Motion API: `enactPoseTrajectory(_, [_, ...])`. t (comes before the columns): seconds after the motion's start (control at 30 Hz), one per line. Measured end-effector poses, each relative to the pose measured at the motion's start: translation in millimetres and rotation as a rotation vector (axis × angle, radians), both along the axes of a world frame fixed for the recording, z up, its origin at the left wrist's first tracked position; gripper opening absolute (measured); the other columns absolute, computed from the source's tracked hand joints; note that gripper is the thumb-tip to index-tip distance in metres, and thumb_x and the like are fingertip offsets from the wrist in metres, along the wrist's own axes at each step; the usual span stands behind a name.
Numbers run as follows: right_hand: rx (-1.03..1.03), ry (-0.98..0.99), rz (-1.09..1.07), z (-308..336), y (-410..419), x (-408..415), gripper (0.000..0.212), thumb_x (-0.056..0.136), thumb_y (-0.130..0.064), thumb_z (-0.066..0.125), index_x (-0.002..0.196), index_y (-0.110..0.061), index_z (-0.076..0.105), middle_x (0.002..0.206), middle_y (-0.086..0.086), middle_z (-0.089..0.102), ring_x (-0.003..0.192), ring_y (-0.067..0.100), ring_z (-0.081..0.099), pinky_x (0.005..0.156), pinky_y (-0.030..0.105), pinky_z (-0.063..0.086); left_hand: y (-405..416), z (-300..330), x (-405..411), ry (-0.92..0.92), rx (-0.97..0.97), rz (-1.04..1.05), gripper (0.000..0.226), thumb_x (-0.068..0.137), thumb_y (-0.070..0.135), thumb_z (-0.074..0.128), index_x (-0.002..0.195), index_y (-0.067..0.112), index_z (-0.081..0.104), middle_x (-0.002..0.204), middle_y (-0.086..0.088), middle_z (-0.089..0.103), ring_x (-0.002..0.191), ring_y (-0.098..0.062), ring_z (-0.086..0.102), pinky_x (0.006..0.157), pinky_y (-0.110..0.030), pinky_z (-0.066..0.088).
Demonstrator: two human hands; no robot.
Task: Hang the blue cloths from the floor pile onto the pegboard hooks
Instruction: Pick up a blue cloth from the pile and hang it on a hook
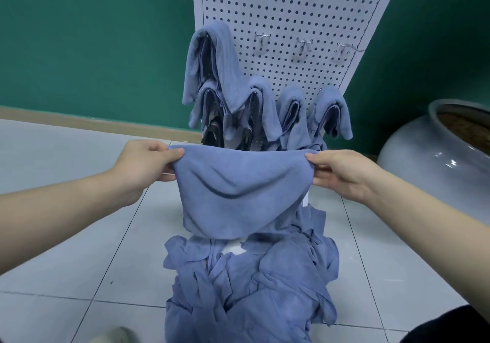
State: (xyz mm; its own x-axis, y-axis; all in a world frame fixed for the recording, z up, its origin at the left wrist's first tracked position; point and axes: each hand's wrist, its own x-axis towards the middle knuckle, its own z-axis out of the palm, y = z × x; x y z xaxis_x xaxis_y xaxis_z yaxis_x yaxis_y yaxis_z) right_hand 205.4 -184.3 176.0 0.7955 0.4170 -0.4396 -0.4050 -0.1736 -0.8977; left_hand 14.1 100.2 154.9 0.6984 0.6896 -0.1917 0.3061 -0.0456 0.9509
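Both hands are up, and a blue cloth is stretched between them. The left hand pinches the cloth's left top corner, thumb on top and fingers curled under the edge. The right hand does the same at the right top corner, its fingers closed on the fabric. The cloth sags in the middle and hangs down in front of the floor pile, a heap of crumpled blue cloths lying near on the pale tiled floor.

Just beyond, the white pegboard leans against the green wall. Along its lower part, blue cloths already hang: a large one at the far left, and a row below it, including one toward the right. Three metal hooks in the middle row stand bare. At the right, a big grey glazed pot sits on the floor. A dark trouser leg shows at the near right corner. No writing or labels can be read anywhere here.
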Motion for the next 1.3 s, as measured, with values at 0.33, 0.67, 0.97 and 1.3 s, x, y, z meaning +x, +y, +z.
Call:
enactPoseTrajectory(0.33, [0.180, -0.307, 0.027, 30, 36, -78, 0.019, 0.098, -0.009, 0.066, 0.099, 0.008, 0.074, 0.103, 0.024, 0.076, 0.088, 0.027, 0.074, 0.081, 0.035, 0.064, -58, 48, -2, -0.227, 0.101, -0.085, 0.013, 0.089, 0.016, 0.076, 0.078, 0.011, 0.073, 0.078, -0.005, 0.075, 0.070, -0.013, 0.067, 0.073, -0.027, 0.061])
enactPoseTrajectory(0.67, [0.149, -0.445, 0.078, 16, 44, -123, 0.014, 0.096, -0.010, 0.069, 0.095, -0.012, 0.082, 0.090, 0.011, 0.080, 0.096, 0.034, 0.077, 0.092, 0.059, 0.058, -101, 47, -15, -0.244, 0.100, -0.190, 0.008, 0.088, 0.014, 0.077, 0.082, 0.018, 0.080, 0.075, 0.002, 0.078, 0.063, -0.001, 0.069, 0.062, -0.016, 0.056])
enactPoseTrajectory(0.97, [0.183, -0.538, 0.208, 17, 37, -122, 0.017, 0.100, -0.014, 0.065, 0.101, -0.014, 0.082, 0.093, 0.004, 0.081, 0.096, 0.020, 0.077, 0.093, 0.035, 0.060, -116, 40, -33, -0.274, 0.225, -0.383, 0.050, 0.102, -0.001, 0.050, 0.104, 0.044, 0.072, 0.098, 0.017, 0.078, 0.095, -0.004, 0.073, 0.086, -0.021, 0.058])
enactPoseTrajectory(1.3, [0.136, -0.523, 0.142, 16, 38, -108, 0.020, 0.103, -0.018, 0.061, 0.101, -0.014, 0.081, 0.095, 0.013, 0.079, 0.097, 0.035, 0.075, 0.098, 0.059, 0.054, -110, 32, -23, -0.310, 0.180, -0.489, 0.047, 0.100, -0.007, 0.052, 0.127, 0.028, 0.065, 0.116, -0.003, 0.060, 0.088, -0.008, 0.071, 0.072, -0.023, 0.059])
